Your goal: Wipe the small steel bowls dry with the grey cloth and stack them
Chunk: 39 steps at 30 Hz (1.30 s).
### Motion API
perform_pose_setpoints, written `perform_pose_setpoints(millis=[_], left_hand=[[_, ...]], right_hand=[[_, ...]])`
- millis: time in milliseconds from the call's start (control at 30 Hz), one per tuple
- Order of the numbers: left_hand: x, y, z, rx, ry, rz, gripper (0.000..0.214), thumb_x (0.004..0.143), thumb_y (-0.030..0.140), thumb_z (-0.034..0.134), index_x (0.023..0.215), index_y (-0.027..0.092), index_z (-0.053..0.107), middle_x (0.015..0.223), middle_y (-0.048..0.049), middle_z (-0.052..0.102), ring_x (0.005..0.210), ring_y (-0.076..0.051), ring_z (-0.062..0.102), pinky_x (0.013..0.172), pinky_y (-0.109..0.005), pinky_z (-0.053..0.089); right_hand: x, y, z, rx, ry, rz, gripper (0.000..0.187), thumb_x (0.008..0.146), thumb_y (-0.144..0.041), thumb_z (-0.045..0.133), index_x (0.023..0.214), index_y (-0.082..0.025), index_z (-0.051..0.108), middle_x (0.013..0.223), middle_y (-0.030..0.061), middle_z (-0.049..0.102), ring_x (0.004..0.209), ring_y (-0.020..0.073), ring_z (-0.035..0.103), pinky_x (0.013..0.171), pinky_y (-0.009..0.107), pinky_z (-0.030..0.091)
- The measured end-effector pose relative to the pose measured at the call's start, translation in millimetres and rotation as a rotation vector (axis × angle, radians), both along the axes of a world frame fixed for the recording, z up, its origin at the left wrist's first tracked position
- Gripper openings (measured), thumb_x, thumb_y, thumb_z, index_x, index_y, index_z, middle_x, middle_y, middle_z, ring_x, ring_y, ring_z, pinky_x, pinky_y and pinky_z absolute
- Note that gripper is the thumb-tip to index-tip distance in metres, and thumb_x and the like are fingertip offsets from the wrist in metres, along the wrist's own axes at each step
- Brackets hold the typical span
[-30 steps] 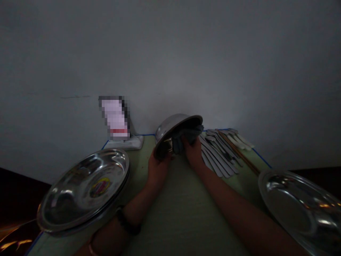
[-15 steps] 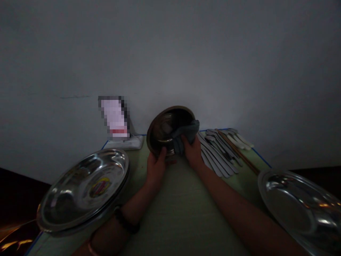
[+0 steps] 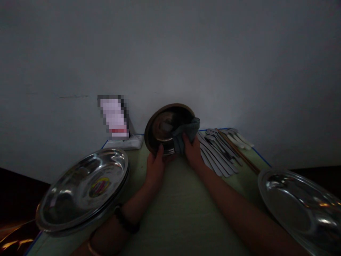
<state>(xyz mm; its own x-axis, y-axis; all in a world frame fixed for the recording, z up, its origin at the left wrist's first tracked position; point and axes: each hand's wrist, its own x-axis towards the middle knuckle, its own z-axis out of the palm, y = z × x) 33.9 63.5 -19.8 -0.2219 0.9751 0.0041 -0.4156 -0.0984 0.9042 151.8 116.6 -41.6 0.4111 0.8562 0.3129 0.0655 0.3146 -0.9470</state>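
From afar I judge this wiping: my left hand [image 3: 156, 165] closes on the near rim of the metal bowl [image 3: 162, 126] just ahead of it, my right hand [image 3: 193, 151] grips a bunched cloth [image 3: 186, 132] against the bowl's inside, and another stroke calls for steady left-hand support.

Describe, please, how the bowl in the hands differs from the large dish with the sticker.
The bowl is held tilted, with the left hand at its rim; the dish sits unheld at the left side of the table. The bowl looks deeper and narrower, the dish shallower and wider. The right hand holds a cloth in the bowl; the dish has a round sticker inside. Both are shiny metal with a rim.
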Motion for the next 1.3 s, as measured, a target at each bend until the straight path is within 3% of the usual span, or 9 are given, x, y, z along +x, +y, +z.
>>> perform_pose_setpoints(millis=[200, 367, 500, 700, 867, 1000, 1167, 1300], left_hand=[[-2, 3, -4.7, -0.034, 0.022, -0.04, 0.034, 0.07, 0.036, 0.072, 0.1, 0.018, 0.067, 0.108, -0.007, 0.07, 0.09, -0.021, 0.067, 0.071, -0.034, 0.057], [-1, -2, 0.9, -0.018, 0.219, 0.056, 0.039, 0.071, 0.043, 0.068, 0.102, 0.019, 0.065, 0.107, -0.0063, 0.067, 0.091, -0.022, 0.062, 0.057, -0.027, 0.054], [-1, -5, 7.0, 0.05, 0.262, 0.144, 0.035, 0.077, 0.046, 0.062, 0.102, 0.023, 0.06, 0.112, -0.0052, 0.062, 0.085, -0.018, 0.061, 0.048, -0.021, 0.049], [-6, 0, 1.0, -0.036, 0.175, 0.048, 0.036, 0.07, 0.038, 0.069, 0.1, 0.018, 0.062, 0.1, -0.0058, 0.067, 0.078, -0.018, 0.064, 0.054, -0.026, 0.053], [-5, 6, -6.8, -0.085, 0.148, -0.005, 0.029, 0.065, 0.03, 0.072, 0.089, 0.014, 0.065, 0.092, -0.0082, 0.071, 0.074, -0.019, 0.066, 0.06, -0.03, 0.055], [-4, 6, -6.6, -0.066, 0.182, -0.001, 0.033, 0.068, 0.036, 0.072, 0.092, 0.014, 0.068, 0.097, -0.0092, 0.071, 0.082, -0.021, 0.066, 0.061, -0.03, 0.054], [-8, 5, -0.5, 0.042, 0.234, 0.161, 0.037, 0.073, 0.035, 0.067, 0.105, 0.017, 0.065, 0.107, -0.0071, 0.068, 0.086, -0.017, 0.062, 0.059, -0.023, 0.05], [-9, 4, 0.0, -0.014, 0.249, 0.059, 0.038, 0.069, 0.036, 0.07, 0.101, 0.016, 0.065, 0.1, -0.007, 0.069, 0.08, -0.018, 0.064, 0.057, -0.026, 0.052]], right_hand=[[-1, -2, 3.7, -0.066, -0.061, -0.022, 0.041, 0.079, -0.053, 0.054, 0.093, -0.016, 0.062, 0.096, 0.013, 0.069, 0.094, 0.0281, 0.063, 0.086, 0.043, 0.046], [0, 0, 1.9, -0.06, 0.019, -0.029, 0.045, 0.083, -0.053, 0.049, 0.104, -0.015, 0.06, 0.111, 0.0154, 0.067, 0.106, 0.0264, 0.061, 0.094, 0.042, 0.043], [1, 3, -1.3, -0.038, 0.087, -0.011, 0.047, 0.084, -0.053, 0.048, 0.112, -0.016, 0.058, 0.12, 0.0144, 0.064, 0.112, 0.0244, 0.058, 0.098, 0.042, 0.04], [0, 0, 1.2, -0.035, 0.009, -0.015, 0.047, 0.08, -0.05, 0.056, 0.11, -0.015, 0.06, 0.115, 0.0134, 0.067, 0.107, 0.0239, 0.06, 0.096, 0.04, 0.042], [-3, -6, 5.1, -0.062, -0.08, 0.073, 0.039, 0.077, -0.05, 0.061, 0.095, -0.015, 0.066, 0.096, 0.0099, 0.071, 0.091, 0.0238, 0.064, 0.083, 0.036, 0.047], [-2, -5, 5.7, -0.106, 0.051, 0.043, 0.044, 0.078, -0.054, 0.058, 0.094, -0.014, 0.066, 0.098, 0.0115, 0.072, 0.094, 0.0243, 0.065, 0.084, 0.036, 0.047], [0, -1, 5.9, -0.038, 0.181, 0.048, 0.051, 0.078, -0.056, 0.056, 0.106, -0.015, 0.065, 0.113, 0.0122, 0.069, 0.109, 0.0227, 0.062, 0.095, 0.037, 0.044], [1, 0, 4.9, -0.045, 0.184, 0.049, 0.048, 0.076, -0.054, 0.061, 0.105, -0.016, 0.065, 0.11, 0.0104, 0.071, 0.106, 0.0232, 0.063, 0.094, 0.037, 0.046]])
